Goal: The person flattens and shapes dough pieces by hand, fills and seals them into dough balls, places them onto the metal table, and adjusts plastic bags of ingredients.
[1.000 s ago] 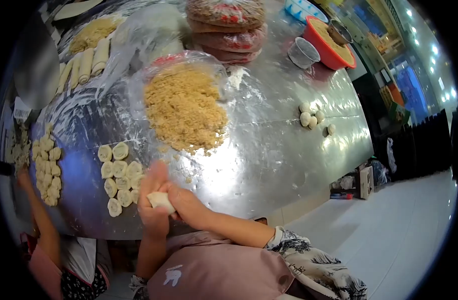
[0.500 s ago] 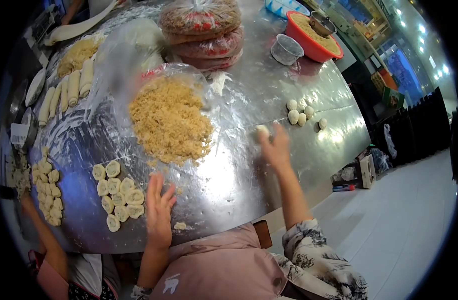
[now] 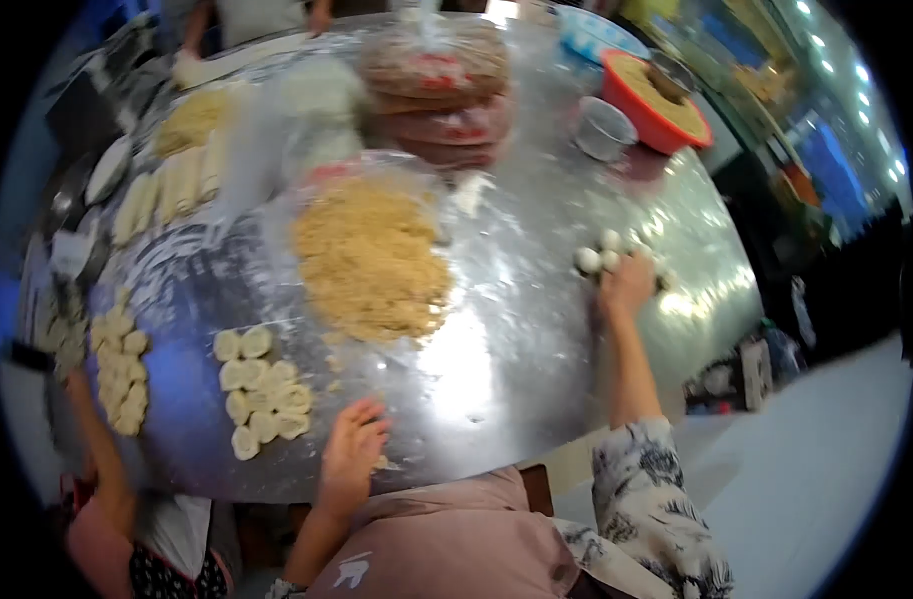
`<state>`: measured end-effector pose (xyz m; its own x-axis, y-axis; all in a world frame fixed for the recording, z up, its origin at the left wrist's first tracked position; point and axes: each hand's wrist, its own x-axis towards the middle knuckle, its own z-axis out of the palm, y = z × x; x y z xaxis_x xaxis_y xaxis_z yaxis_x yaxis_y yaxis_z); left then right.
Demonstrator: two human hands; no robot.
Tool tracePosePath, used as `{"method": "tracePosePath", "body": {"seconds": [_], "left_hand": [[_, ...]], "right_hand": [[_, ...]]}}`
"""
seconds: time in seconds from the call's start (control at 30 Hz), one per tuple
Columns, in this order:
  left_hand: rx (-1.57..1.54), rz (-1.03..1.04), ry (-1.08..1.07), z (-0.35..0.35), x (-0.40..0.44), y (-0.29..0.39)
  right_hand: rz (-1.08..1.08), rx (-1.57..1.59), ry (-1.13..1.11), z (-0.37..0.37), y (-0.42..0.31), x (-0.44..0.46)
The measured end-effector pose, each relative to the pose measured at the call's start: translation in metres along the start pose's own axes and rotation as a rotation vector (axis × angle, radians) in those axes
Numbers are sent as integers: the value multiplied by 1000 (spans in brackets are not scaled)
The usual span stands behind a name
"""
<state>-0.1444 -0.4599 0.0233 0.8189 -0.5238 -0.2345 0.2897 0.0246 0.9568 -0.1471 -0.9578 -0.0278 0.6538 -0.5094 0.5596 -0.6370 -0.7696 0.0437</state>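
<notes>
My right hand is at the far right of the table, against a small cluster of pale round dough balls. Its fingertips are blurred and partly hidden among the balls, so whether one is in its grip cannot be made out. My left hand hovers over the near edge of the table, fingers loosely bent and apart, with nothing visible in them. Beside it lies a small dough scrap. To its left sit several flat, dimpled dough pieces. Beyond it spreads a heap of crumbly yellow filling.
Stacked bags of brown filling stand at the back. A clear plastic tub and a red basin are at back right. Dough rolls and dough lumps lie left. A co-worker's arm reaches in at left.
My right hand has moved right, from mid-table with a dough ball to the cluster of balls. My left hand has lowered and its fingers have bent. The whole view has shifted.
</notes>
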Motion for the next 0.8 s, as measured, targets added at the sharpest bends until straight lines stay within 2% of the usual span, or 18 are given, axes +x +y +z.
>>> {"method": "tracePosePath", "body": {"seconds": [0.03, 0.07, 0.1, 0.13, 0.17, 0.2, 0.23, 0.27, 0.3, 0.33, 0.4, 0.43, 0.5, 0.53, 0.6, 0.7, 0.8], "left_hand": [[76, 14, 24, -6, -1, -9], [-108, -49, 65, -5, -2, -16], [-300, -91, 122, 3, -2, -17], [334, 193, 103, 8, -5, 5], [282, 220, 165, 13, -3, -10], [229, 173, 158, 17, 0, -15], [468, 249, 155, 13, -1, 1], [572, 393, 191, 14, 0, 0], [635, 367, 164, 14, -1, 10], [732, 460, 187, 12, -2, 10], [796, 465, 176, 10, 0, 15], [799, 543, 246, 8, 0, 16], [663, 382, 146, 1, 3, 3], [596, 301, 94, -2, 4, -2], [529, 335, 231, -8, -3, -8], [460, 348, 378, -11, -5, -15], [437, 352, 372, -10, -6, -16]], "right_hand": [[32, 59, 8, 3, 5, -1], [59, 145, 185, -12, -11, -7], [147, 329, 101, -31, -25, -10], [-141, 143, 136, 12, 13, -26], [-72, 272, 123, 10, 7, -32], [184, 831, -116, -34, -34, -32], [149, 1006, -228, -54, -64, -40], [91, 1085, -373, -86, -105, -48], [-74, 1119, -450, -84, -123, -66], [-185, 1142, -600, -103, -151, -79], [-423, 1087, -846, -164, -202, -101], [-594, 1106, -882, -190, -229, -104], [-686, 1073, -1000, -214, -258, -116], [-768, 1084, -983, -199, -259, -126], [-697, 1155, -977, -208, -270, -133], [-371, 1367, -968, -211, -278, -150], [-406, 1372, -932, -204, -274, -152]]}}
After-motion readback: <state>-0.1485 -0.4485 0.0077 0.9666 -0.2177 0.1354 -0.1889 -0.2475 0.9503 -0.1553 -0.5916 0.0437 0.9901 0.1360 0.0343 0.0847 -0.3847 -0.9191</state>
